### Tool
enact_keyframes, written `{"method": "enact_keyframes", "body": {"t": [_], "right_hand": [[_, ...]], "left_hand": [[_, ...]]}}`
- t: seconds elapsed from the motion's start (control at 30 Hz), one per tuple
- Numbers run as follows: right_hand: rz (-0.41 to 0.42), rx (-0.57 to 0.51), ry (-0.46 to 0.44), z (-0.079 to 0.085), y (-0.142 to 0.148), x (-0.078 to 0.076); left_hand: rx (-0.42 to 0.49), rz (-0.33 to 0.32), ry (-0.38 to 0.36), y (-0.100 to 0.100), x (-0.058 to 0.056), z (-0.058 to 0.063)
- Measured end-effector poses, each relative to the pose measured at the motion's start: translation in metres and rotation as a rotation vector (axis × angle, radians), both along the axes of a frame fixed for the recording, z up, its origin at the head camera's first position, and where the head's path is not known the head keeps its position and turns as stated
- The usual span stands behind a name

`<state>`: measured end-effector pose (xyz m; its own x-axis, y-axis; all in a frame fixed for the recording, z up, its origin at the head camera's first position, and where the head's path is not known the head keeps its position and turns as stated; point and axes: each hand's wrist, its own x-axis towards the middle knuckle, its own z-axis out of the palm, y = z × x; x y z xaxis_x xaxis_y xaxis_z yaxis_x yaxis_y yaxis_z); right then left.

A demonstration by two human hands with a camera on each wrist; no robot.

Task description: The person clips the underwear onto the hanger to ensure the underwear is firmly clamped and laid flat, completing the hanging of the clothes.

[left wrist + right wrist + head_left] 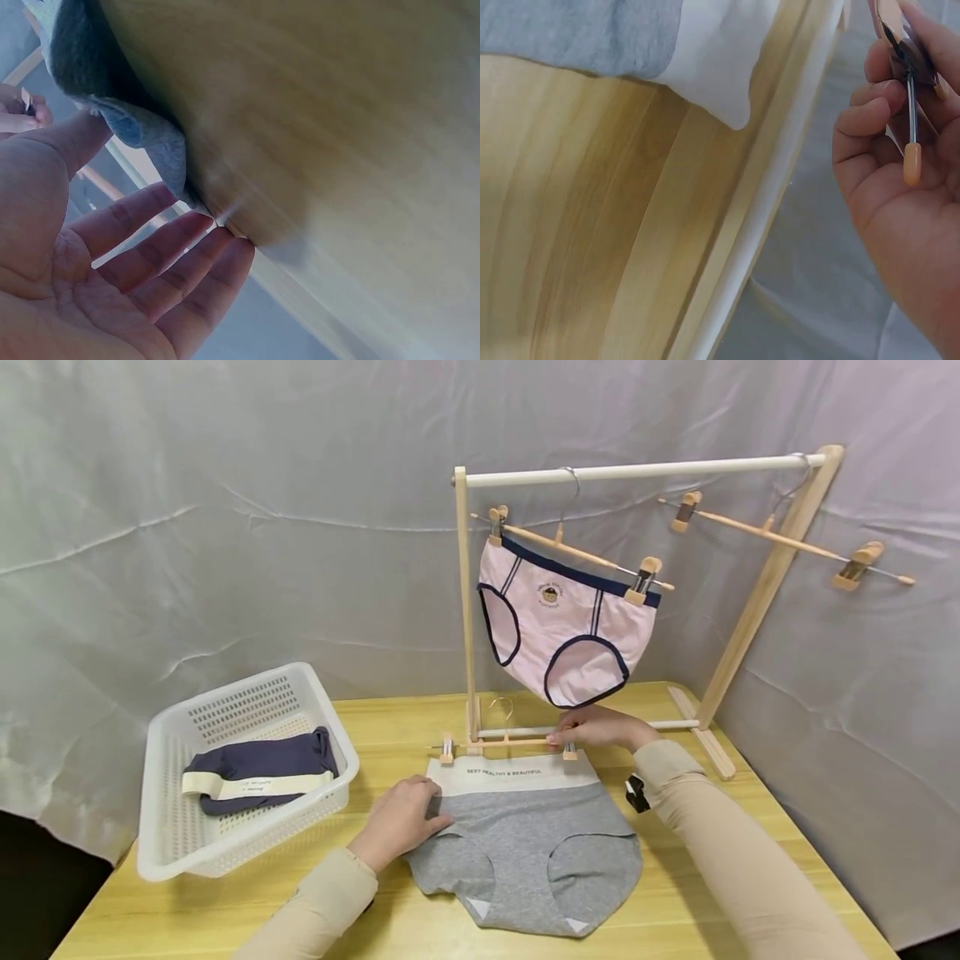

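A pair of grey underpants [521,852] with a white lettered waistband lies spread on the table. Along its waistband is a wooden clip hanger [517,742], its hook pointing toward the rack. My right hand [600,727] grips the hanger at its right-hand clip; in the right wrist view the curled fingers wrap around that clip [911,64]. My left hand [405,818] rests at the left edge of the underpants. From the left wrist view, its fingers are nearly straight and its thumb touches the grey fabric [154,139]. The hanger's left clip [447,752] sits at the waistband's left corner.
A wooden rack [645,470] stands behind, carrying pink underpants [558,610] on a clip hanger and a bare clip hanger [765,533] at its right end. To the left, a white basket [168,793] holds folded dark blue underpants [262,758]. Grey curtain hangs behind.
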<state>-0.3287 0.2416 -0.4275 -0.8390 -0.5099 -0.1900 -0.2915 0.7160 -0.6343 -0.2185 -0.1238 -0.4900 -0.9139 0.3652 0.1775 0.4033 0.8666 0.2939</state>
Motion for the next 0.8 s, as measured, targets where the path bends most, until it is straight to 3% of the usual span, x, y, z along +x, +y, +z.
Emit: {"method": "enact_keyframes", "body": {"t": [0.23, 0.37, 0.63, 0.8], "right_hand": [[0.099, -0.016, -0.066, -0.007, -0.001, -0.014], [0.111, -0.021, -0.096, -0.012, -0.002, -0.017], [0.042, -0.05, -0.15, -0.019, 0.001, -0.019], [-0.035, -0.063, -0.123, -0.022, 0.002, -0.02]], "left_hand": [[-0.014, 0.001, -0.002, -0.002, 0.0, 0.0], [-0.011, 0.008, 0.002, -0.001, 0.001, -0.002], [-0.01, 0.002, 0.004, 0.0, -0.002, -0.002], [-0.019, 0.007, 0.007, -0.001, -0.003, -0.003]]}}
